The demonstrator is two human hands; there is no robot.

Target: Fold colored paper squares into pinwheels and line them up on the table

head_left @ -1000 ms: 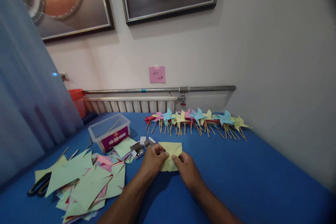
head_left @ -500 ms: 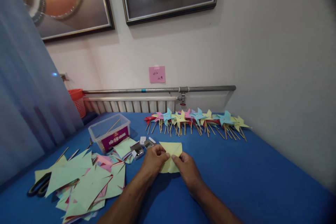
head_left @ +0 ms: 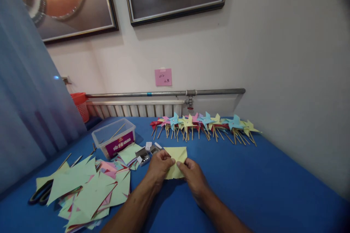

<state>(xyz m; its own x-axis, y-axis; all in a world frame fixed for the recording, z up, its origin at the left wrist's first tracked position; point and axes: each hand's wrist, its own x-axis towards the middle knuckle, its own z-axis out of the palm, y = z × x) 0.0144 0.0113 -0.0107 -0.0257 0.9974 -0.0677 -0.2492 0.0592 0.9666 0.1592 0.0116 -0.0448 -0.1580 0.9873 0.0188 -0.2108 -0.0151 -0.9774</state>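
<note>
Yellow sheet pinched from both sides, supplies within reach

Nearest, the loose paper pile [head_left: 95, 193] spreads to the left on the blue table [head_left: 246, 182], apparently set aside to leave working room in front of the person. Black-handled scissors [head_left: 43, 191] lie partly under its outer edge. The left hand [head_left: 160, 169] and right hand [head_left: 194, 174] are each clamped by thumb and fingers on opposite sides of the yellow sheet [head_left: 175, 173], centred before the person; the paired grip likely keeps it taut and steady. Just beyond the left hand, an open small box [head_left: 143, 156] shows little metallic pieces, probably kept close for easy picking. Behind it, the clear plastic tub [head_left: 115, 138] contains a stick. Farthest, pinwheels [head_left: 188, 122] line the back, sticks pointing forward, perhaps so their vanes stay uncrushed.
</note>
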